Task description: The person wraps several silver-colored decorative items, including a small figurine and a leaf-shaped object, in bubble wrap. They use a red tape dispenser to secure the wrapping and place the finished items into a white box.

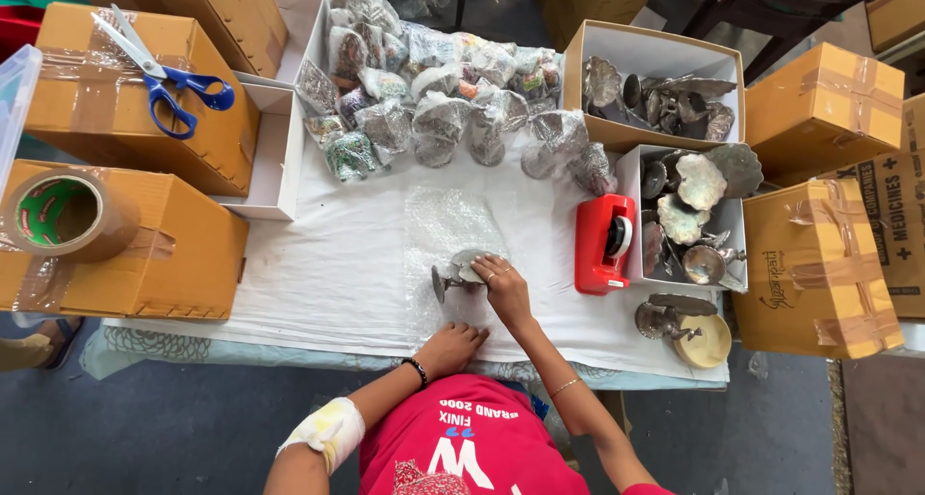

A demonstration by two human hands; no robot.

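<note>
A sheet of bubble wrap [445, 227] lies on the white cloth in front of me. A small silver metal ornament [453, 276] rests on its near part. My right hand [501, 285] is closed on the ornament's top. My left hand [453, 346] presses flat on the near edge of the bubble wrap, holding nothing. A black bead bracelet circles my left wrist and a white bandage wraps that forearm.
A red tape dispenser [604, 244] stands right of my hands. Two white boxes [658, 55] of metal pieces sit at the right, wrapped ornaments [438, 109] are piled behind. Brown cartons flank the table; blue scissors [169, 76] and a tape roll [60, 214] lie on the left ones.
</note>
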